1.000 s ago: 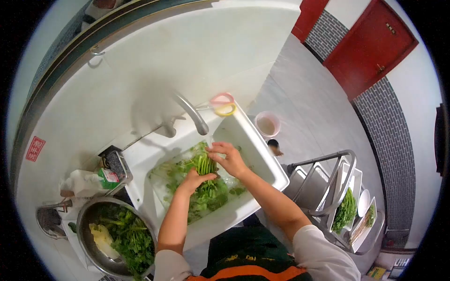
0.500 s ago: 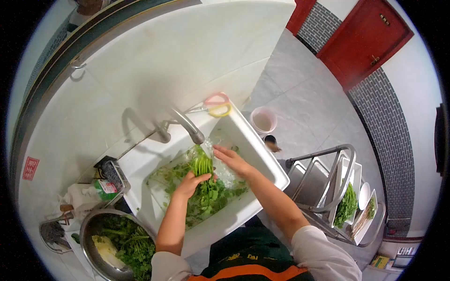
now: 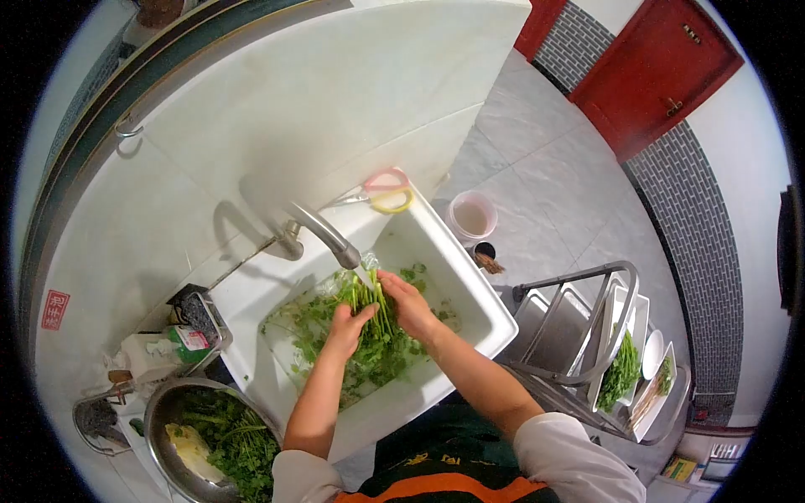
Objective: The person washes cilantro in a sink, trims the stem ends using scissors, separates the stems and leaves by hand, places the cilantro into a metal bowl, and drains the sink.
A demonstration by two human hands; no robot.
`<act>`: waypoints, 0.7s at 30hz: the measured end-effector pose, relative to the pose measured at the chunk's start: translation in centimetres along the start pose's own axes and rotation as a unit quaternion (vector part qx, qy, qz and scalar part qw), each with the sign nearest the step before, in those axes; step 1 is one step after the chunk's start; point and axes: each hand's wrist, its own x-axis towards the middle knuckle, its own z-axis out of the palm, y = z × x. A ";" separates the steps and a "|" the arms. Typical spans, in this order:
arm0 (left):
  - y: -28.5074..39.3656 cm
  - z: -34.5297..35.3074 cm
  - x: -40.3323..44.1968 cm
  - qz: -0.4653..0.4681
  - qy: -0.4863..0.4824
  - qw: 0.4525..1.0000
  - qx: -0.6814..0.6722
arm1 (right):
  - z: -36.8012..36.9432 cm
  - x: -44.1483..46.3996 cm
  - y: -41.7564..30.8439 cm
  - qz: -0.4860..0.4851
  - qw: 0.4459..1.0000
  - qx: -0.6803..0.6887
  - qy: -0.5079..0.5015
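Note:
Water runs from the metal tap onto a bunch of coriander-like greens, its pale stems pointing toward the spout. My left hand is closed around the stems from the left, thumb across them. From the right, my right hand holds the same stems, its fingers near the cut ends and partly hidden behind them. Both hands are inside the white sink, above loose leaves floating in shallow water. Clear bubbly water or plastic shows beside the stems; I cannot tell which.
Scissors with pink and yellow handles lie on the sink's back corner. A steel bowl of greens stands at lower left, near a green-labelled bottle. On the floor are a bucket and, to the right, a metal rack with trays.
My right hand has gone from open beside the bunch to gripping its stems. The left hand and the bunch have shifted slightly right, under the stream.

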 end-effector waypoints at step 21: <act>-2.5 1.2 -0.4 0.027 0.143 0.989 -0.009 | -1.0 1.0 2.9 -0.112 0.970 -0.185 0.114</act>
